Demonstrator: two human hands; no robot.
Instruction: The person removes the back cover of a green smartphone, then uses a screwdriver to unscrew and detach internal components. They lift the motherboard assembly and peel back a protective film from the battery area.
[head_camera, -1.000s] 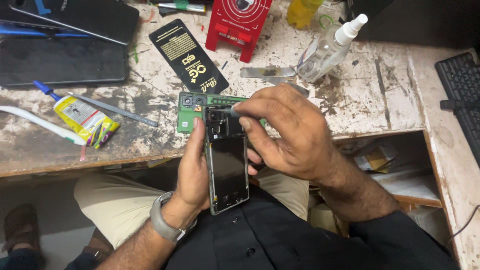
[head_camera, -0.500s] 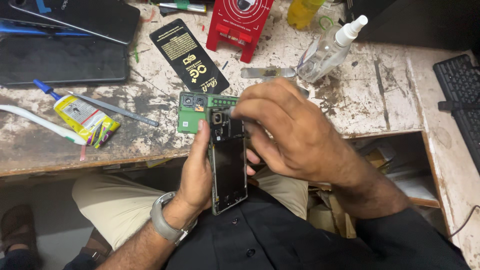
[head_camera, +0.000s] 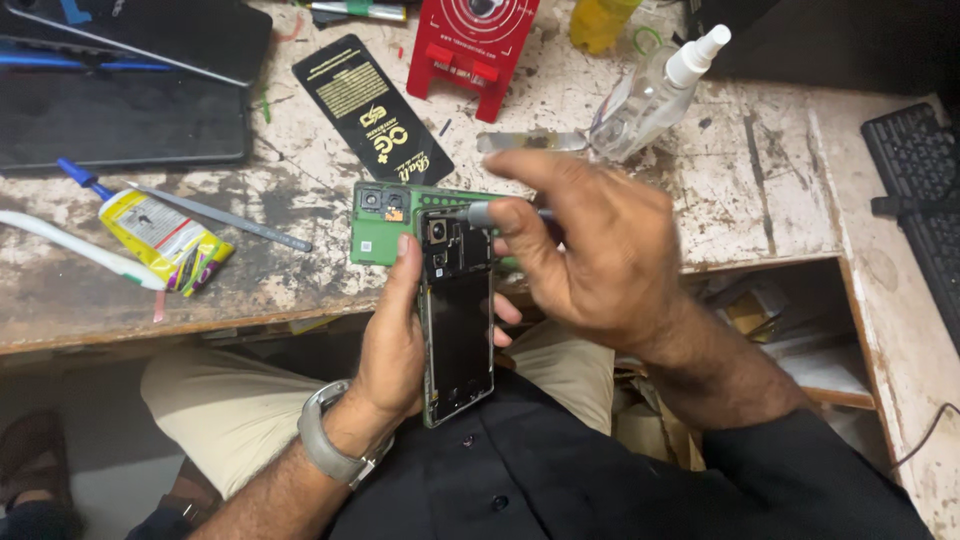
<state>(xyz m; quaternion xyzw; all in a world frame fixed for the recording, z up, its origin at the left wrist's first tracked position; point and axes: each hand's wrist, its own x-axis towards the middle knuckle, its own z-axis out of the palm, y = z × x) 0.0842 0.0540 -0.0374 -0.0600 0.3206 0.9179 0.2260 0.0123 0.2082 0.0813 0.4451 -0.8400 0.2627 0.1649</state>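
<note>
Phone (head_camera: 457, 318) with its back off sits just below the middle of the frame, one of it, held upright over the lap at the desk edge. Left hand (head_camera: 392, 345) cradles it from the left side, thumb laid along the left edge and fingertips (head_camera: 507, 310) wrapping round the right edge, so that hand's clamped on the phone. Grey watch (head_camera: 330, 450) on that wrist.

Right hand (head_camera: 590, 255) is right of the phone, fingers pinched together on one grey screwdriver (head_camera: 482, 214), tip lying over the top right corner of the phone by the camera module.

Compared with half a second back, the right hand has slid off to the right, so more of the phone's top shows now, and the tool lies flatter.

Just behind the phone, one green back cover (head_camera: 378, 225) lies on the worn desk (head_camera: 760, 190). Further up: one black card (head_camera: 370, 105), one red stand (head_camera: 470, 45), one clear spray bottle (head_camera: 650, 95). Left side has one yellow glue tube (head_camera: 160, 240) and one dark mat (head_camera: 120, 90). One black keyboard (head_camera: 920, 200) at the right edge.
</note>
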